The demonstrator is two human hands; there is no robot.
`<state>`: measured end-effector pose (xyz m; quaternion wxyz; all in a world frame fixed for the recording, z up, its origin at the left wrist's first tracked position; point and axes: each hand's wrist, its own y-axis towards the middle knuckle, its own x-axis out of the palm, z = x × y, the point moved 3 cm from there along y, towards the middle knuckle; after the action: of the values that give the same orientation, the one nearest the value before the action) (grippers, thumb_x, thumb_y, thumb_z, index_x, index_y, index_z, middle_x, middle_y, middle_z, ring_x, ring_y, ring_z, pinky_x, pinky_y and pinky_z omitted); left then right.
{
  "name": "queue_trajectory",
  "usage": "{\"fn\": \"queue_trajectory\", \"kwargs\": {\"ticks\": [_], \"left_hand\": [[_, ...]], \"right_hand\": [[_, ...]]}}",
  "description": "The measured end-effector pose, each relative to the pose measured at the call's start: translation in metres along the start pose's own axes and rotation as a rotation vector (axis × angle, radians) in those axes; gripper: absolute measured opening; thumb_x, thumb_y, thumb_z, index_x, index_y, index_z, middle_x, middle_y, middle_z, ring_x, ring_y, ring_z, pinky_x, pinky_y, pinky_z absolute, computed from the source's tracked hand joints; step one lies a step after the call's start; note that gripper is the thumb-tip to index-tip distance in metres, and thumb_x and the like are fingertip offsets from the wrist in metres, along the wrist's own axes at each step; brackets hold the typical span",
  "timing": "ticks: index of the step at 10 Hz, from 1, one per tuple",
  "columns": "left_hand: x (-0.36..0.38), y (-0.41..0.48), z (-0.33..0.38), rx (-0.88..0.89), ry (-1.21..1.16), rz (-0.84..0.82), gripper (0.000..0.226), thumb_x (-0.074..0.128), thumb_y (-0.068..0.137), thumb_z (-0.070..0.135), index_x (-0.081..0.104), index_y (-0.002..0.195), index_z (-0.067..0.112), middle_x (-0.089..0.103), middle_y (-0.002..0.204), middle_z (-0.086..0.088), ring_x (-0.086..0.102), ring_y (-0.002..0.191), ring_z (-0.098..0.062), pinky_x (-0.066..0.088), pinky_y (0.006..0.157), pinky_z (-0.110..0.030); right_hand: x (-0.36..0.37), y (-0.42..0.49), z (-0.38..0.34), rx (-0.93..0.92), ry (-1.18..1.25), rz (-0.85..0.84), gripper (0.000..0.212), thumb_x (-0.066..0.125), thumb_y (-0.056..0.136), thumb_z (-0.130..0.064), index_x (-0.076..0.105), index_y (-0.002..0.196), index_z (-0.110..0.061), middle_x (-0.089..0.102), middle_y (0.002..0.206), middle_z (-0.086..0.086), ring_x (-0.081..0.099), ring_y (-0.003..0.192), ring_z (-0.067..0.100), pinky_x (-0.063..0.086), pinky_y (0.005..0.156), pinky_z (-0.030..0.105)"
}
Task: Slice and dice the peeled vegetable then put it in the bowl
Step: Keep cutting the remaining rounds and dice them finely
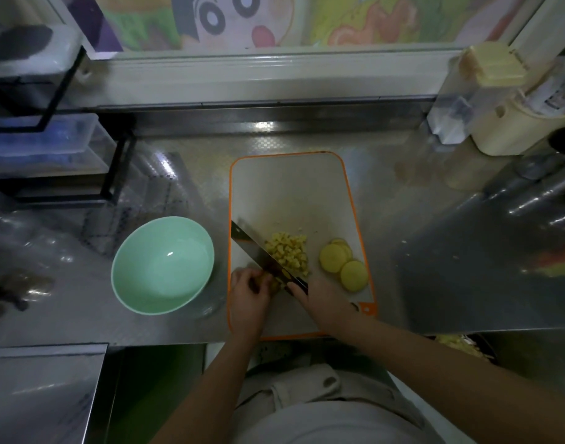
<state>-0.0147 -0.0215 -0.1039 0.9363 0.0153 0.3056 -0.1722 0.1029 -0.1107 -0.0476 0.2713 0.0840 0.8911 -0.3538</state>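
Diced vegetable [287,255] lies in a loose yellow heap near the middle of the orange-rimmed cutting board [290,187]. Just right of it on the same board sit several round slices [342,265], overlapping one another.

In the head view, the right hand [322,299] is clenched round the handle of a broad knife [258,249]. Its blade slants up to the left, across the heap's left edge. The left hand [249,293], fingers curled, holds down a small yellow piece [274,285] right by the blade.

A mint-green bowl [162,264] stands on the steel counter [434,251] just left of the board. Its inside shows only bare glaze and one bright highlight.

At far left, clear plastic boxes [41,145] sit on a black rack; their contents are too blurred to tell. At far right stand a clear canister with a yellow lid [486,78] and a cream jar [515,123]. Below the counter edge, a dark vessel [460,346] holds pale yellow scraps.
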Motion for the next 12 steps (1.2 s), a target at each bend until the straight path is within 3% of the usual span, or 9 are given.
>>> {"fn": "queue_trajectory", "kwargs": {"ticks": [1,2,3,5,7,8,9,11,12], "left_hand": [[0.0,-0.001,0.001,0.004,-0.012,0.01,0.012,0.063,0.085,0.015,0.053,0.078,0.015,0.048,0.089,-0.004,0.043,0.074,0.007,0.027,0.063,-0.02],[0.0,-0.001,0.001,0.007,-0.01,0.018,0.012,0.064,0.085,0.014,0.054,0.078,0.015,0.051,0.089,-0.008,0.043,0.075,0.008,0.027,0.062,-0.019],[0.0,-0.002,0.003,0.017,-0.011,0.01,0.012,0.063,0.085,0.013,0.054,0.078,0.015,0.051,0.09,-0.01,0.043,0.077,0.01,0.027,0.062,-0.017],[-0.004,-0.004,0.01,0.004,0.002,-0.008,0.012,0.062,0.085,0.011,0.053,0.078,0.012,0.05,0.092,-0.009,0.043,0.077,0.014,0.025,0.063,-0.015],[-0.004,-0.003,0.011,-0.002,0.002,-0.001,0.015,0.066,0.082,0.008,0.052,0.078,0.015,0.049,0.093,-0.006,0.041,0.078,-0.008,0.026,0.064,-0.013],[-0.004,-0.002,0.011,0.016,0.005,-0.009,0.014,0.066,0.082,0.009,0.053,0.078,0.014,0.051,0.092,-0.008,0.041,0.078,-0.008,0.028,0.065,-0.009],[-0.003,-0.002,0.011,0.009,0.004,-0.021,0.013,0.066,0.082,0.009,0.054,0.079,0.014,0.05,0.093,-0.008,0.04,0.076,-0.004,0.028,0.064,-0.009],[-0.002,-0.002,0.011,-0.011,0.0,-0.027,0.012,0.066,0.082,0.009,0.055,0.081,0.013,0.051,0.096,-0.009,0.045,0.088,-0.016,0.028,0.069,-0.016],[-0.002,-0.001,0.012,-0.019,-0.002,-0.023,0.008,0.065,0.083,0.011,0.057,0.085,0.011,0.05,0.096,-0.006,0.046,0.089,-0.016,0.029,0.07,-0.016]], "right_hand": [[-0.009,0.002,0.005,0.066,-0.074,0.02,0.052,0.028,0.103,-0.012,0.008,0.151,-0.011,0.05,0.116,0.016,0.054,0.088,0.024,0.027,0.05,0.028],[-0.013,0.012,0.011,0.035,-0.089,-0.048,0.045,0.028,0.104,-0.027,0.033,0.139,0.001,0.053,0.1,0.015,0.051,0.075,0.022,0.032,0.053,0.03],[-0.017,0.012,0.006,-0.026,-0.106,0.016,0.072,0.02,0.086,-0.066,0.048,0.087,0.0,0.045,0.067,-0.001,0.039,0.058,0.008,0.04,0.066,0.029],[-0.008,0.007,0.005,-0.022,-0.151,0.048,0.06,0.034,0.098,-0.048,0.055,0.1,0.008,0.039,0.065,-0.004,0.034,0.057,0.006,0.041,0.074,0.032],[-0.006,0.008,0.015,0.009,-0.108,0.02,0.062,0.037,0.097,-0.048,0.055,0.107,0.01,0.04,0.066,-0.005,0.035,0.058,0.005,0.044,0.077,0.036],[-0.009,0.009,0.015,0.035,-0.054,0.017,0.059,0.035,0.098,-0.047,0.054,0.113,0.007,0.042,0.069,-0.005,0.037,0.059,0.006,0.042,0.068,0.027],[-0.02,0.005,0.005,-0.026,-0.175,-0.02,0.043,0.03,0.103,-0.021,0.033,0.143,-0.003,0.05,0.093,0.012,0.039,0.068,0.02,0.032,0.056,0.029],[-0.024,0.021,0.011,0.022,-0.058,-0.019,0.042,0.027,0.104,-0.024,0.037,0.141,-0.006,0.044,0.082,0.005,0.034,0.06,0.014,0.029,0.051,0.023],[-0.026,0.023,0.012,-0.025,-0.067,-0.007,0.044,0.032,0.101,-0.041,0.056,0.109,-0.005,0.046,0.074,-0.002,0.038,0.06,0.008,0.039,0.071,0.031]]}}
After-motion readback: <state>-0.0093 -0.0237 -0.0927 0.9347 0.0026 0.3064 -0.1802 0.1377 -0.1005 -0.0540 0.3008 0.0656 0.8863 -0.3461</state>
